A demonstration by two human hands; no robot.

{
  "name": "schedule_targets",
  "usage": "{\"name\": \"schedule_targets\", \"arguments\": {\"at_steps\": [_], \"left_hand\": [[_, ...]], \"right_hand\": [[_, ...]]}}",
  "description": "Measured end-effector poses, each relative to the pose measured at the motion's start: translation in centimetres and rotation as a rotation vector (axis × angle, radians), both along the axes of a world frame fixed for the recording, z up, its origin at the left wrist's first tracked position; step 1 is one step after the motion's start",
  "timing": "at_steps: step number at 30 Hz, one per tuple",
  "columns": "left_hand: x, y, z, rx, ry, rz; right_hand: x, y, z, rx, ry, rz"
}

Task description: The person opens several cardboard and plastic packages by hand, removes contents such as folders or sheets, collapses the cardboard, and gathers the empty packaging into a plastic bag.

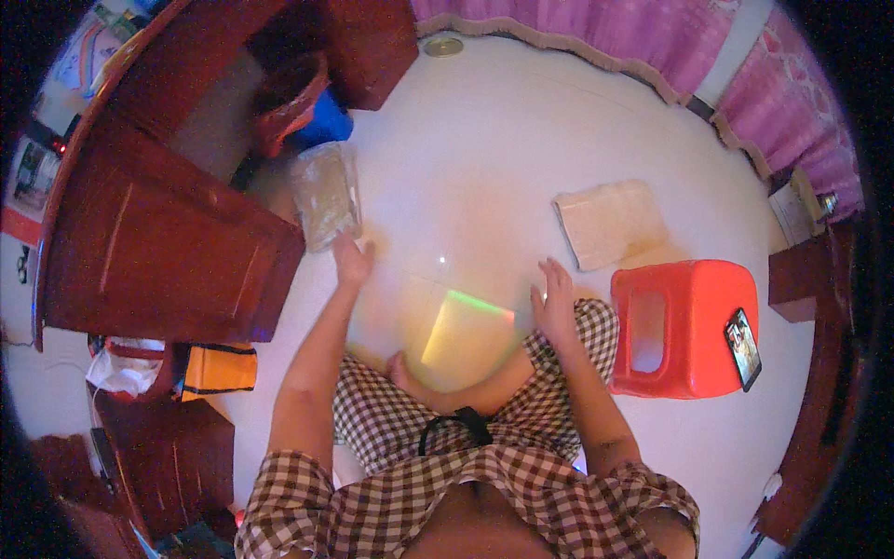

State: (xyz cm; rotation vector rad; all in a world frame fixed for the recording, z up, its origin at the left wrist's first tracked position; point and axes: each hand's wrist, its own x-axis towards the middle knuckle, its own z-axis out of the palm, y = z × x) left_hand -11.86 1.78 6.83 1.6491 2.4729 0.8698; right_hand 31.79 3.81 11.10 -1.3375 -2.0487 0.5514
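My left hand (pixel 353 261) reaches forward at the near end of a clear plastic package (pixel 323 195) with tan contents, which lies on the floor beside the desk. Its fingertips overlap the package's edge; whether they touch it I cannot tell. Above my checked trouser leg, my right hand (pixel 554 300) is raised with its fingers apart and nothing in it. Beyond that hand a folded beige cloth (pixel 613 222) lies flat on the pale floor. A patch of coloured light falls on the floor between my hands.
A red plastic stool (pixel 684 328) stands at the right with a smartphone (pixel 742 349) on it. To the left is a dark red wooden desk (pixel 174 237), with a blue container (pixel 328 120) beside it. A pink curtain (pixel 594 31) hangs at the far side. An orange bag (pixel 220 369) is at the lower left.
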Motion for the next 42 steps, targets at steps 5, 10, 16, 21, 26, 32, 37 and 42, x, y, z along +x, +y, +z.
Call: {"name": "schedule_targets", "arguments": {"at_steps": [5, 10, 16, 21, 26, 32, 37, 42], "left_hand": [[8.4, -5.6, -8.7, -0.452, 0.271, -0.296], [13.5, -9.6, -3.8, -0.613, -0.008, -0.201], [11.9, -4.5, 1.1, -0.548, 0.188, -0.023], [2.0, 2.0, 0.3, -0.501, 0.632, 0.039], [-5.3, 5.9, 2.4, -0.835, 0.427, -0.095], [-5.5, 6.5, -1.8, -0.678, 0.256, 0.021], [-5.1, 6.6, -4.4, -0.539, 0.389, -0.069], [-10.8, 11.7, -4.4, -0.459, 0.388, 0.187]], "right_hand": [[3.9, 11.8, -5.7, 0.089, -0.363, -0.193], [5.0, 14.8, -6.3, -0.246, -0.592, -0.348], [-2.6, 10.5, -7.5, -0.45, -0.514, -0.122], [-7.1, 3.5, -5.1, -0.246, -0.302, 0.308], [-8.4, 4.5, -6.0, -0.055, -0.231, 0.277], [-9.1, 5.6, -6.1, -0.085, -0.186, 0.298], [-9.1, 6.5, -6.4, -0.097, -0.204, 0.308], [-8.8, 7.1, -5.8, -0.111, -0.206, 0.324]]}}
